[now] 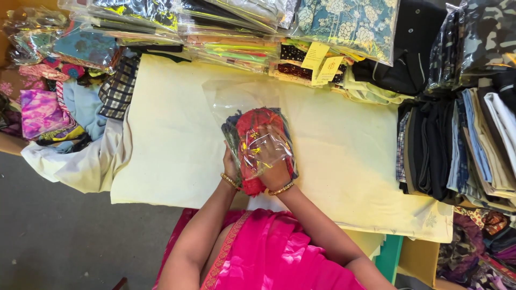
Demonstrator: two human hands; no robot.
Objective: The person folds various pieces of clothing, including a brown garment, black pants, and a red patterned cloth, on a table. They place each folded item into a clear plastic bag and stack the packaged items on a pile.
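A folded red and dark patterned cloth (252, 122) lies partly inside a clear plastic bag (236, 96) on a pale yellow sheet (166, 129). My right hand (271, 161) is pushed inside the bag on top of the cloth, seen through the plastic. Beside it, my left hand (230, 164) grips the bag's near left edge. Both wrists wear gold bangles.
Stacks of bagged fabrics (231, 27) with yellow tags line the far edge. Folded dark and striped garments (457, 139) pile up on the right. Pink, blue and checked cloths (64, 102) lie on the left. Grey floor (64, 236) shows below left.
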